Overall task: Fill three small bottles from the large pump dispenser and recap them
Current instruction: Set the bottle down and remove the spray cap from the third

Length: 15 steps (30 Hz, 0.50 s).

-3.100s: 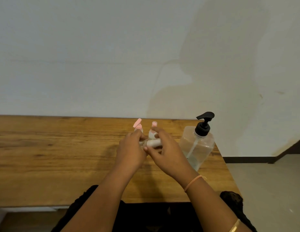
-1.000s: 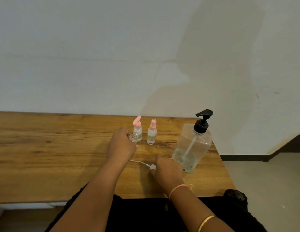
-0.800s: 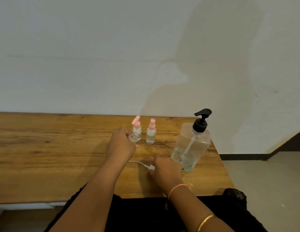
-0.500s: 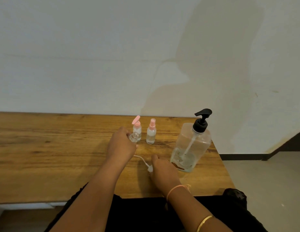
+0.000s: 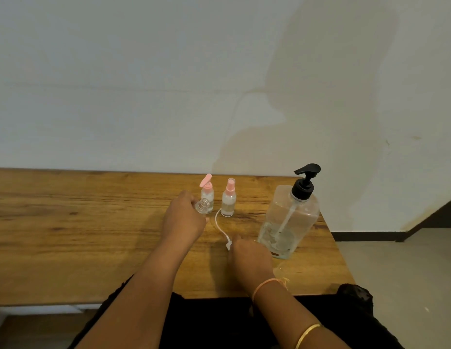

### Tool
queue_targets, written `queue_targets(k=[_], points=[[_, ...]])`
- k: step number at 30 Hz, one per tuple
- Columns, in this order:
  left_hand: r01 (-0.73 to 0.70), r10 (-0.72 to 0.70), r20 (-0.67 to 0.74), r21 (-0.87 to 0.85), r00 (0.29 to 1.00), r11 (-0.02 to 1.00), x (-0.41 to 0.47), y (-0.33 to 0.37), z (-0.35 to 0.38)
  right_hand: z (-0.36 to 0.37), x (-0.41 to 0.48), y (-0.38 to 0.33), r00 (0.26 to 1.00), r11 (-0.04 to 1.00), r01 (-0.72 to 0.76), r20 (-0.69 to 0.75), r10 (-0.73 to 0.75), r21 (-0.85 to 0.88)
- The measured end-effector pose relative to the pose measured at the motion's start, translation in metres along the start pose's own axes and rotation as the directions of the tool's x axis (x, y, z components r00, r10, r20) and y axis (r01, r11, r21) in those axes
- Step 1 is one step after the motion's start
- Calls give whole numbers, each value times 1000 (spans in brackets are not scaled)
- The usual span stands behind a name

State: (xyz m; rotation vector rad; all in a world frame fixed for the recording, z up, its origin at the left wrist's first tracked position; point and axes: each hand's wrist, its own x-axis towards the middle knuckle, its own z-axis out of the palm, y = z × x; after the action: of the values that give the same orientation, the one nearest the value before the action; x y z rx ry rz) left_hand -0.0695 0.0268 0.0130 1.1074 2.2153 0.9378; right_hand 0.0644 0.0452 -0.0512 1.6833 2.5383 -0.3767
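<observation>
Small bottle uncapped, filling next
Left hand (image 5: 185, 220) fingers curl round open bottle (image 5: 202, 206); right hand (image 5: 250, 255) at spray cap (image 5: 228, 245), grip unclear; bottle mouth likely needs aligning under pump dispenser (image 5: 289, 217)

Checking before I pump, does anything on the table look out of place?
The white spray cap with thin tube lies on the wooden table at the right hand, off the small clear bottle in the left hand.
</observation>
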Motion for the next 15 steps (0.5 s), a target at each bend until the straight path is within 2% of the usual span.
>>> queue_targets(k=[6,15], points=[[6,-6,3,-6,1000,1000,0,2,1,-3,-3,-1,999,999,25,-40,-23,42],[6,-6,2,-1,1000,1000,2,-1,2,-5,-3,-2,1000,999,23,2,-23,50]])
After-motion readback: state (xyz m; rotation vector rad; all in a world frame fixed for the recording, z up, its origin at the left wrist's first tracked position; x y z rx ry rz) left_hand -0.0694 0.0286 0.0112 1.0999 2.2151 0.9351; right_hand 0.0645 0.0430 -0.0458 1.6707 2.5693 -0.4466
